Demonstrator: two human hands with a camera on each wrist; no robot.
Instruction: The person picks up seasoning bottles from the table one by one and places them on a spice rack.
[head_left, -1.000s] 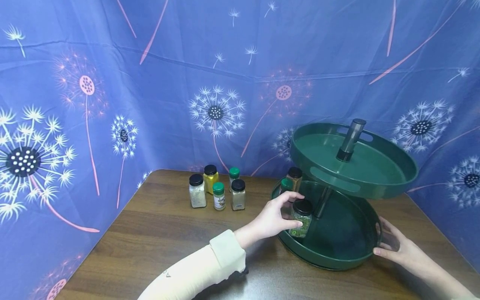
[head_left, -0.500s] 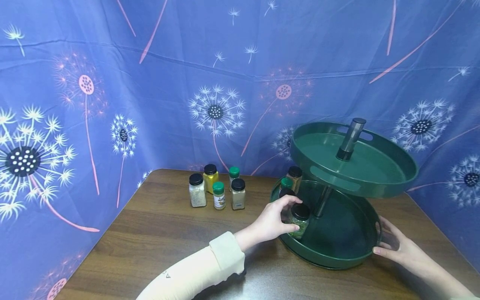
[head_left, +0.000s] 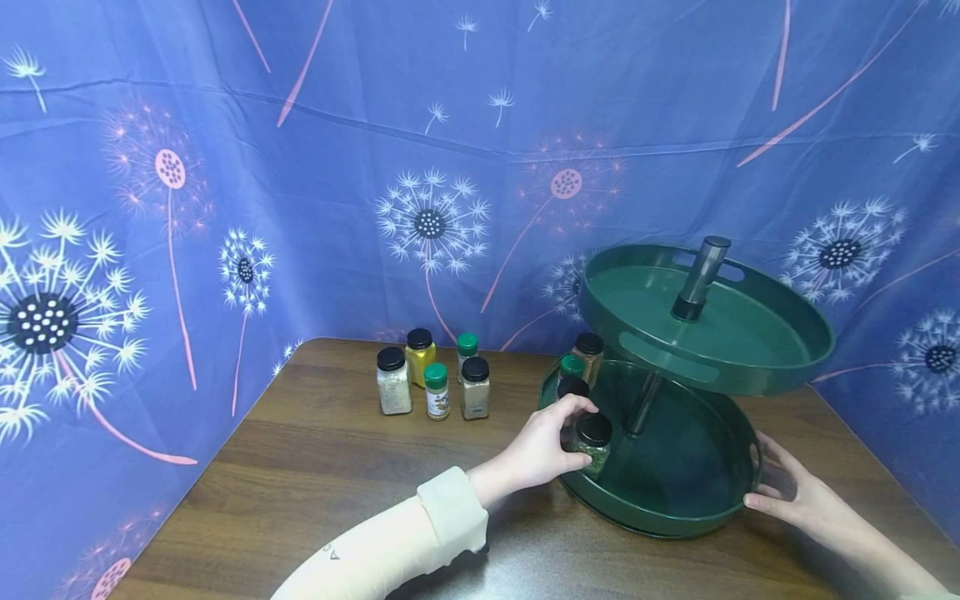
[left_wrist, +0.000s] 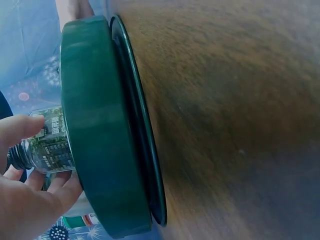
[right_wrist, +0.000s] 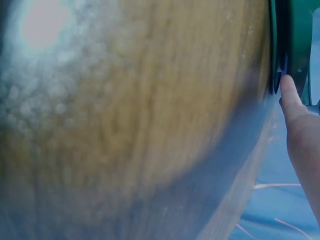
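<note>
The left hand (head_left: 534, 446) pinches the herb jar (head_left: 597, 457) between thumb and curled fingers, at about eight o'clock inside the lower tray's (head_left: 693, 475) raised rim; probably light, rigid and smooth, it should hold best round its sides. The right hand (head_left: 795, 496), fingers loosely extended, touches the outer wall near four o'clock. Bare tray floor gives room toward five, while the upper tray (head_left: 753, 333) overhangs toward one.

Herb jar (left_wrist: 52, 142): base hidden behind wall of lower tray (left_wrist: 97, 120), left wrist view. Black-lidded jar (head_left: 573, 387) just behind left hand (head_left: 542, 442): body mostly hidden. Nearer green-capped bottle (head_left: 437, 400): label too small to read. Left sleeve (head_left: 397, 537): cut off by lower edge. Tabletop (right_wrist: 135, 110): blurred, right wrist view.
</note>
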